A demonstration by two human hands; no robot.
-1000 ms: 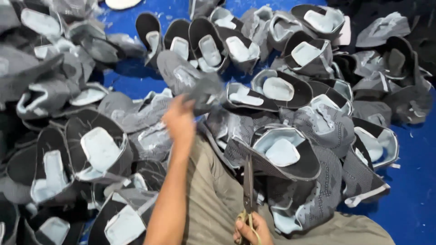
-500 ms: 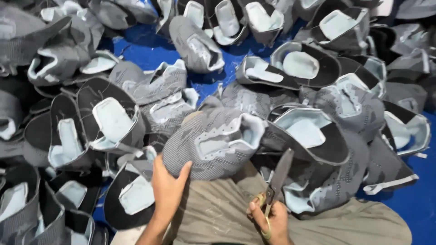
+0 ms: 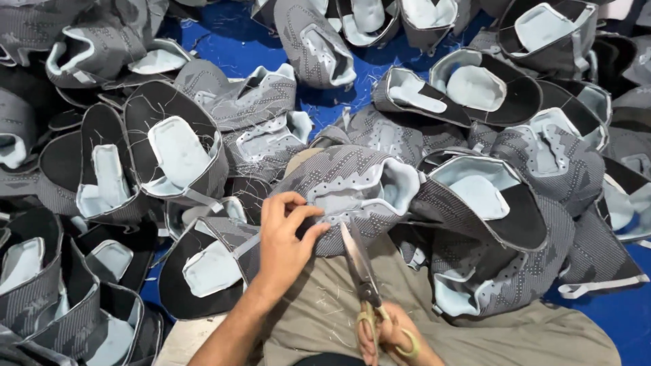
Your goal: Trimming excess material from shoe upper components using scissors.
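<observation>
A grey knitted shoe upper (image 3: 352, 193) with a pale blue lining is held at the centre of the scene, resting on the near edge of the pile and over the lap. Its opening is turned to the right and its patterned outer side faces up.

The upper's near-left edge is gripped by the left hand (image 3: 285, 237). The forearm is brought in from the near-left and the wrist is kept fairly straight. The thumb and fingers are curled and pressed together on the fabric edge, which is pinched between them.

A pair of scissors (image 3: 363, 274) is held just right of that hand. Its blades are nearly closed and are pointed away, with the tip touching or just short of the upper's near edge; which of the two cannot be told. The yellowish handle loops are gripped by the right hand (image 3: 390, 335), seen low at the near edge. Its fingers are threaded through the loops and drawn close together, though part of the hand is cut off by the frame.

Beneath both hands, olive-grey trousers (image 3: 475, 332) are seen, speckled with short thread clippings.

Many similar grey and black uppers (image 3: 169, 156) are heaped all around, to the left, right and far side. A blue floor (image 3: 237, 47) is seen between them at the far side and at the near right.
</observation>
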